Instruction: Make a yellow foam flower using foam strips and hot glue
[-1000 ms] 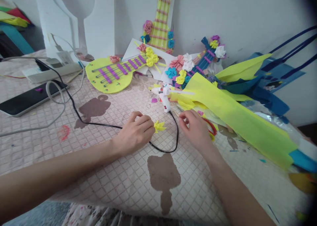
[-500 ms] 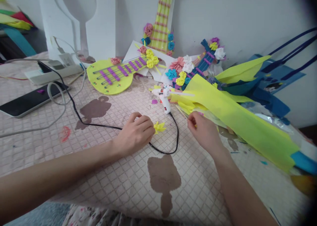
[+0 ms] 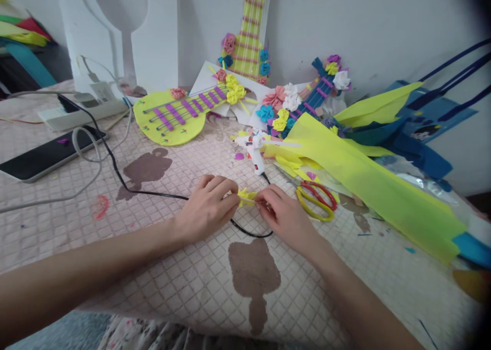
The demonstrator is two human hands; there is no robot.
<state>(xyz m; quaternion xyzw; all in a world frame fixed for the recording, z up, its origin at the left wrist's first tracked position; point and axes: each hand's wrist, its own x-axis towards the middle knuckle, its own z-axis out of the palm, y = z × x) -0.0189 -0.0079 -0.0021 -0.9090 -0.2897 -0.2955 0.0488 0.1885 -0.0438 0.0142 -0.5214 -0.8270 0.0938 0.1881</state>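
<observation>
My left hand (image 3: pixel 213 201) is closed in a pinch on a small yellow crepe paper flower (image 3: pixel 243 192) above the quilted cloth. From the right, my right hand (image 3: pixel 282 212) pinches a thin pale stick (image 3: pixel 249 200), whose far end reaches the flower by my left fingertips. Fingers hide part of both the flower and the stick. Just behind the hands a white glue gun (image 3: pixel 256 155) stands on the cloth, its black cord (image 3: pixel 251 234) looping under them. Scissors (image 3: pixel 316 199) with red and yellow handles lie right of my right hand.
A yellow paper guitar (image 3: pixel 169 119) lies at the back left, with flower-decorated guitars (image 3: pixel 251 43) against the wall. Yellow crepe paper (image 3: pixel 368 181) stretches across the right. A phone (image 3: pixel 49 153), a power strip (image 3: pixel 72 114) and cables occupy the left.
My right hand has moved left from beside the glue gun to the flower, bringing the thin stick along. The scissors it covered now show. My left hand has stayed in place.
</observation>
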